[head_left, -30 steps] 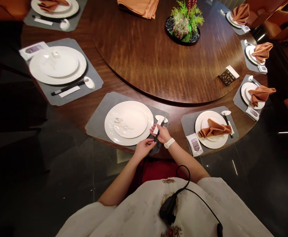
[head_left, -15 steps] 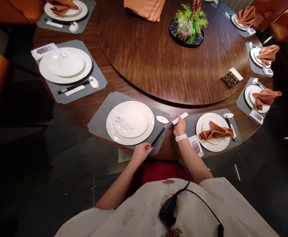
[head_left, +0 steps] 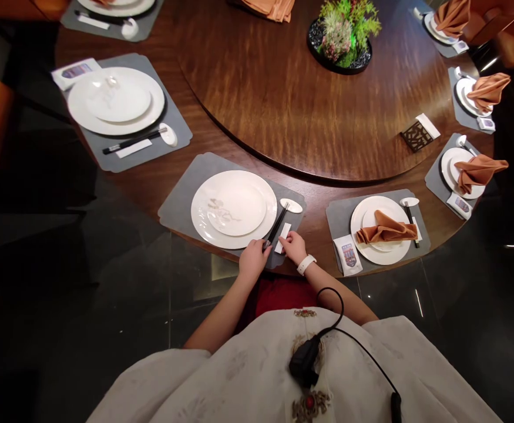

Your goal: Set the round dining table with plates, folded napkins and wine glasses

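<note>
My left hand [head_left: 255,257] grips the lower end of a pair of black chopsticks [head_left: 276,225], whose tips rest on a white oval chopstick rest [head_left: 291,205]. Just right of the chopsticks, my right hand [head_left: 294,247] pinches a narrow white paper packet [head_left: 282,238] lying over the grey placemat [head_left: 186,194]. Left of them on the same mat, a small white plate [head_left: 234,212] with a faint grey design sits on a larger white plate [head_left: 199,220]. A white watch band [head_left: 306,264] circles my right wrist.
A raised wooden turntable [head_left: 283,117] bears a plant arrangement [head_left: 342,38], orange napkins [head_left: 274,8] and a patterned card holder [head_left: 417,136]. To the right lies a setting with a folded orange napkin [head_left: 384,229] and a printed packet [head_left: 348,255]. Another plate setting [head_left: 78,114] is at left.
My right hand has brought the paper packet left from the table gap and down beside the chopsticks. The chopstick tips have moved onto the rest. The view has shifted slightly.
</note>
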Available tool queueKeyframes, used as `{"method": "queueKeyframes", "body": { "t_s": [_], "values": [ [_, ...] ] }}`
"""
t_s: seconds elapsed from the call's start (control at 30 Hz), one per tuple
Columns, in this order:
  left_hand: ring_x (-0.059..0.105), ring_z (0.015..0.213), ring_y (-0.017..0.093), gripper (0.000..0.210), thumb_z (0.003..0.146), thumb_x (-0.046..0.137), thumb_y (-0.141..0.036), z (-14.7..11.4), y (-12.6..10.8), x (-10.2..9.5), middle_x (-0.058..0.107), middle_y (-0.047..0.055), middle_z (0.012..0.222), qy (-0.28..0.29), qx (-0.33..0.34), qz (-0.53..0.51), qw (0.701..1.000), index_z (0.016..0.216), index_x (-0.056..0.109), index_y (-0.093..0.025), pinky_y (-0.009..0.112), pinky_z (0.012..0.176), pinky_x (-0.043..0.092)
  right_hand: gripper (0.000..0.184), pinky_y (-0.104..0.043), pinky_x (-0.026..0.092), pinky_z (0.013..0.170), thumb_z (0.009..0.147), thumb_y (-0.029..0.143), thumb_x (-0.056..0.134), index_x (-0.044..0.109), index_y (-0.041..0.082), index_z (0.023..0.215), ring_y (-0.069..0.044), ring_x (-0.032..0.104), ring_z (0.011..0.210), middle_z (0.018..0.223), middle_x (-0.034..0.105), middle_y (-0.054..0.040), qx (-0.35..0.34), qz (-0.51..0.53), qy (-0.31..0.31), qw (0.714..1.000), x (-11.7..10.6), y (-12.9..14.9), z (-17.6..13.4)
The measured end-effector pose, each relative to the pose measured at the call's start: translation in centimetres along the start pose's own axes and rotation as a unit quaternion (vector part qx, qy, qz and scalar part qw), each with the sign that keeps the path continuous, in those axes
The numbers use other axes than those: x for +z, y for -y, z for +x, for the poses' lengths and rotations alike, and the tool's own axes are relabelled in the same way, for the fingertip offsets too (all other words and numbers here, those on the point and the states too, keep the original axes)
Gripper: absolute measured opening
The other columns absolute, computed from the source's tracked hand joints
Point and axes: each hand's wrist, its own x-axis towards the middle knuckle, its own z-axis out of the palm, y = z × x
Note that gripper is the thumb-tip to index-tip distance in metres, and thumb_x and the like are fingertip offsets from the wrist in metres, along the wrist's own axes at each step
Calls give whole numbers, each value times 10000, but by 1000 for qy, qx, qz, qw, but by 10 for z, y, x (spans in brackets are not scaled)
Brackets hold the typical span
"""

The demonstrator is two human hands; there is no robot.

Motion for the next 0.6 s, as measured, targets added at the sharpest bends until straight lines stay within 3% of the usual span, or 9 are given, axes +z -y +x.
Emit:
{"method": "queueKeyframes", "body": {
  "t_s": [0.17, 0.43, 0.6],
  "values": [
    [666, 978, 260, 364, 927, 610, -329, -14, 9, 1, 613, 134, 1231, 19, -17, -24, 999, 1265, 623, -194, 336, 808, 518, 285, -197, 386, 357, 793, 227, 759, 508, 226, 659, -101, 538, 414, 543, 527, 75, 11, -28, 3, 1000, 9, 0, -5],
    [620, 709, 165, 306, 883, 618, -227, -12, 18, 14, 628, 122, 1106, -32, -25, -157, 987, 1170, 661, -131, 347, 859, 532, 280, -176, 401, 337, 773, 176, 788, 516, 224, 732, -125, 594, 418, 496, 580, 68, 40, 1, 1, 999, 15, 4, -4],
    [617, 744, 176, 284, 868, 587, -220, -12, 21, 17, 656, 103, 1031, -43, 3, -190, 981, 1128, 682, -158, 349, 864, 538, 286, -136, 415, 329, 773, 112, 757, 493, 222, 777, -101, 603, 410, 502, 576, 96, 61, 40, -9, 997, 17, 1, -2]
  ]
}}
